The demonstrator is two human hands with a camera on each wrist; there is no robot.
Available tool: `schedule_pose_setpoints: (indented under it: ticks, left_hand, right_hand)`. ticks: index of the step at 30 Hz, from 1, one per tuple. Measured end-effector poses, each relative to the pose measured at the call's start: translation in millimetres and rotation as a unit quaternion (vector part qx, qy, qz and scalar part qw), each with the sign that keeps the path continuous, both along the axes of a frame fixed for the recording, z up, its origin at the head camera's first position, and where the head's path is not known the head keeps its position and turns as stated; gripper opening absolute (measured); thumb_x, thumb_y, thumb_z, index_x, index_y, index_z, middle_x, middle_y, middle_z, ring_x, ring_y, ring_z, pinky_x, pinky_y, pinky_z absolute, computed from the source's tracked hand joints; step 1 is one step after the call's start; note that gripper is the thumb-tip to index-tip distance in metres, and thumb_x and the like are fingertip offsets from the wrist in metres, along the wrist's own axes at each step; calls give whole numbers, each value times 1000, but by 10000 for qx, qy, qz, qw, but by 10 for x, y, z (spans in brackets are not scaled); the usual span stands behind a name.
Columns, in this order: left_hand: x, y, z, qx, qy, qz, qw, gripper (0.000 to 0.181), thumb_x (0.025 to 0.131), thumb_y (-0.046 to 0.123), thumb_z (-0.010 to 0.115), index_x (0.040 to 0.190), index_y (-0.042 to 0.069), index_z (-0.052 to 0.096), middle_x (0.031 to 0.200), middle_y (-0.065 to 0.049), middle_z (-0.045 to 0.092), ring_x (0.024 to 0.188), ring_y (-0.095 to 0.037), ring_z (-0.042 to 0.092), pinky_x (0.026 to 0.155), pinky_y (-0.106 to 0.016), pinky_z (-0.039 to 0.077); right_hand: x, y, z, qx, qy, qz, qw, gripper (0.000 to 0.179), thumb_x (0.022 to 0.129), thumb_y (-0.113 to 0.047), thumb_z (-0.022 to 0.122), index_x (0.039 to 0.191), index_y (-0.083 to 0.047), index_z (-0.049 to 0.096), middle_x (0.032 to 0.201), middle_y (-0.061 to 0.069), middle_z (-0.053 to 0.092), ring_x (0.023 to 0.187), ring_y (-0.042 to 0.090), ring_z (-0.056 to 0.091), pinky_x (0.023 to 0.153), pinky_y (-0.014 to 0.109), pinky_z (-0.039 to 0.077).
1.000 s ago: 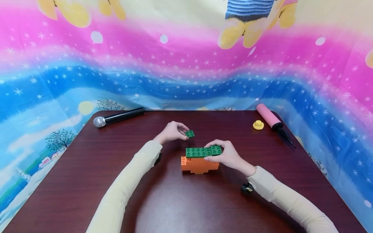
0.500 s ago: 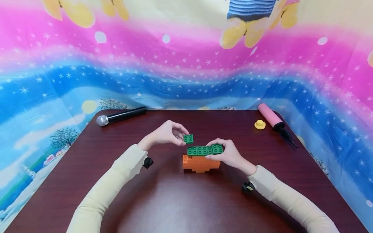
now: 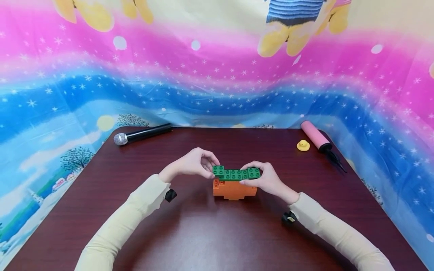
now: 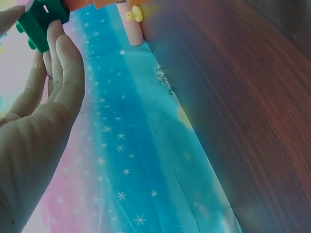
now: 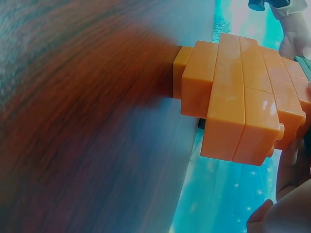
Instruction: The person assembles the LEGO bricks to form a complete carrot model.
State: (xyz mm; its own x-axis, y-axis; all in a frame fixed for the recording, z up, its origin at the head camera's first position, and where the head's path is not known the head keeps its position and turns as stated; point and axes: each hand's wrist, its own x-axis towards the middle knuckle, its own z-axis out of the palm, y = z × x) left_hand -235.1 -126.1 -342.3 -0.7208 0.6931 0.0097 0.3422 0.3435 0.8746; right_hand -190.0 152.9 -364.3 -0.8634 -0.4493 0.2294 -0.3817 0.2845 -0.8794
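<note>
A stepped stack of orange toy building bricks (image 3: 234, 190) stands in mid-table, topped by a row of green bricks (image 3: 236, 174). My left hand (image 3: 194, 164) pinches a studded green brick (image 3: 218, 171) at the row's left end; whether it is seated on the row I cannot tell. That brick (image 4: 40, 23) shows tilted between thumb and fingers in the left wrist view. My right hand (image 3: 267, 179) grips the raised green brick (image 3: 253, 173) at the right end of the row. Layered orange bricks (image 5: 238, 102) fill much of the right wrist view, the green ones mostly hidden.
A black microphone (image 3: 144, 134) with a silver head lies at the back left of the dark wooden table (image 3: 217, 233). A yellow rubber duck (image 3: 303, 145) and a pink hand pump (image 3: 315, 134) are at the back right. A patterned cloth (image 3: 217, 86) hangs behind.
My left hand has brought its green brick down and toward me, from behind the stack to the left end of the green row. My right hand keeps its grip.
</note>
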Motion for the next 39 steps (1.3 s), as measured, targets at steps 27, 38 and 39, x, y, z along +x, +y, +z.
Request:
schedule_pose_setpoints:
  ticks: [27, 38, 39]
  left_hand:
    - [83, 125, -81, 106, -36, 468, 9988, 29, 74, 8, 80, 96, 1, 63, 82, -9, 73, 71, -15, 69, 71, -29, 56]
    - [74, 141, -73, 218, 17, 465, 9987, 24, 72, 4, 80, 92, -2, 68, 73, -9, 71, 60, -13, 63, 60, -26, 52]
    - [76, 141, -75, 235, 5, 493, 9985, 24, 71, 4, 80, 92, -2, 69, 73, -9, 72, 60, -13, 64, 60, -26, 52]
  right_hand:
    - [8, -9, -4, 28, -9, -45, 10000, 30, 77, -1, 76, 106, 1, 67, 73, 8, 65, 56, 9, 52, 54, 26, 49]
    - [9, -8, -1, -10, 19, -14, 10000, 30, 77, -1, 76, 106, 1, 67, 71, 6, 65, 55, 9, 52, 54, 26, 49]
    - [8, -7, 1, -13, 18, -17, 10000, 30, 77, -1, 76, 106, 1, 67, 71, 7, 65, 55, 9, 52, 54, 26, 49]
